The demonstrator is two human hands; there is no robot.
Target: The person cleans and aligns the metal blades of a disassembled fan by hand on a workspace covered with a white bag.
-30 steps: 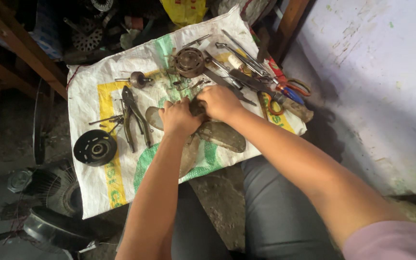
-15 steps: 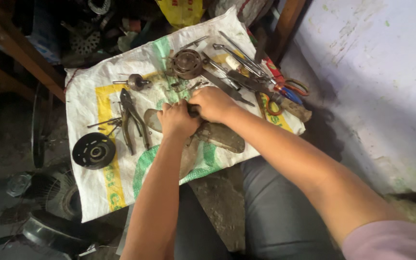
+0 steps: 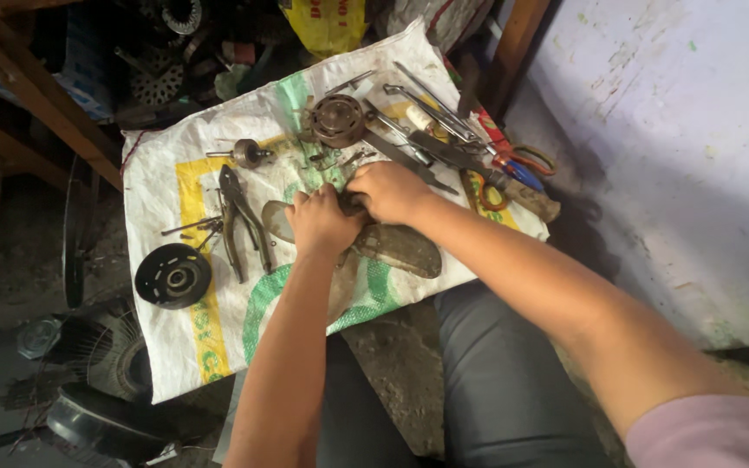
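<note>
Both forearms reach up from the bottom of the frame and meet at its centre, where the left hand (image 3: 322, 224) and the right hand (image 3: 389, 191) close knuckles-up, side by side, around the hub of a dirty grey metal fan blade (image 3: 396, 247) lying on a white woven plastic sack with green and yellow print (image 3: 218, 338). Black-handled pliers (image 3: 240, 221) lie just left of the left hand, a round black pulley wheel (image 3: 173, 276) at the left edge of the sack. Against half a second earlier, both grips are unchanged and the tools lie in the same places.
</note>
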